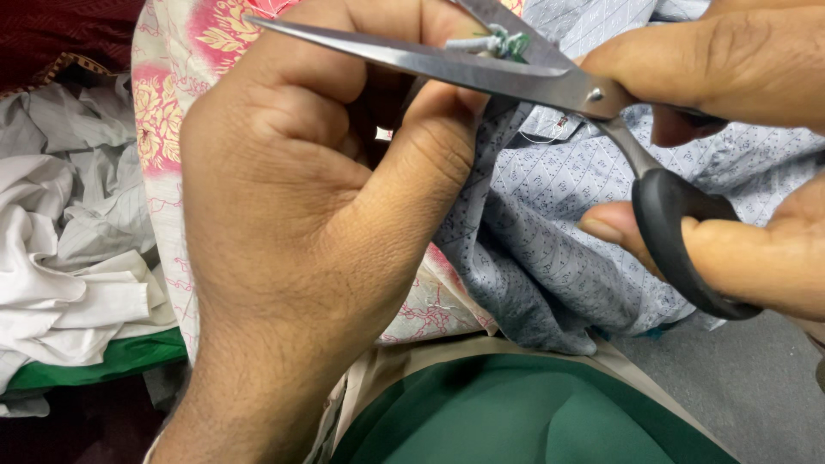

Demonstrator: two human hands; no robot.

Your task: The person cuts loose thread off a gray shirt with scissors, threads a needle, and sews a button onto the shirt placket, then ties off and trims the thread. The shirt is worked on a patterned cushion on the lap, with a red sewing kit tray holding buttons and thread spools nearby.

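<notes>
The left hand (292, 215) is closed in a fist, its fingers pinching a fold of pale blue patterned cloth (550, 215) and holding it up. At the top of that fold sits a small knot of white and green thread (503, 41). The right hand (739, 155) is clamped on a pair of scissors (533, 77), thumb and fingers through the black handle loops. The 2 blades stand slightly apart, and the thread knot lies right at the blades, just ahead of the pivot screw.

Left of the scissors, behind the fist, hangs a floral pink and cream cloth (172, 103), and farther left lies a heap of white fabric (69, 258). Below the scissors is dark green cloth (516, 412).

The risk I see: the blades sit very close to the left fingertips and to the blue cloth, so a small slip or a cut taken too deep could nick skin or snip the cloth instead of the thread
</notes>
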